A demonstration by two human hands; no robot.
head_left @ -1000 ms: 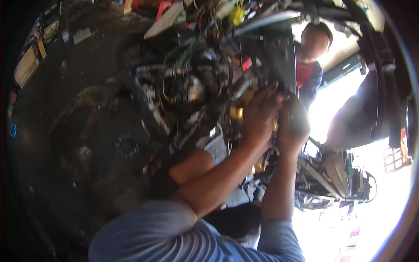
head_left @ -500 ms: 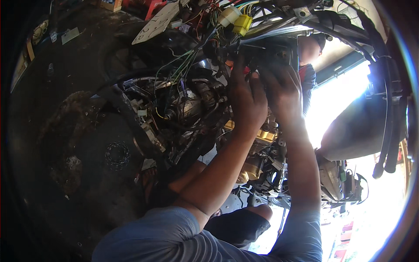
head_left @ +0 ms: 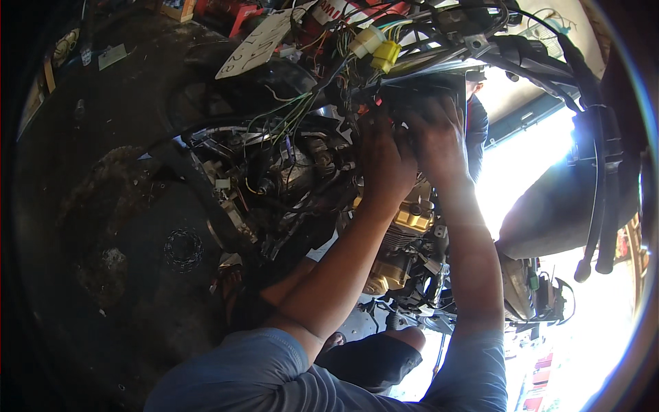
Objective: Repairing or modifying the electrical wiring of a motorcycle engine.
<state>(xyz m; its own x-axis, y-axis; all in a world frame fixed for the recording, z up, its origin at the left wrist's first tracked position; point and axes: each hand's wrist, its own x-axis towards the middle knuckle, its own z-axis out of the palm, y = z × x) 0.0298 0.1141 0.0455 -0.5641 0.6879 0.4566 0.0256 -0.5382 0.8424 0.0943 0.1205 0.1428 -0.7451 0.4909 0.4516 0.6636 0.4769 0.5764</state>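
Observation:
Both arms reach up and forward to a dark, box-like part (head_left: pixel 439 86) beneath a bundle of motorcycle wiring. My left hand (head_left: pixel 386 154) has its fingers curled closed at the part's lower left side, beside a small red piece; what they grip is lost in shadow. Close beside it, my right hand (head_left: pixel 439 141) bends its fingers over the front of the dark part, also closed, and its grip is hidden. Just above hang a white connector (head_left: pixel 367 41) and a yellow connector (head_left: pixel 386 56). A gold-coloured engine (head_left: pixel 413 216) shows between and below my forearms.
Loose green wires (head_left: pixel 295 113) hang left of my hands. A handwritten white plate (head_left: pixel 257 44) sits at upper left. Black cables (head_left: pixel 600 192) and a dark rounded part (head_left: pixel 556 206) stand at right. Another person (head_left: pixel 476 130) is behind the right hand. Dark stained floor (head_left: pixel 137 226) lies left.
My view has shifted slightly, so the wiring and plate sit a little lower and farther right. Both hands stay at the dark part with small finger movements. The other person appears lower behind it.

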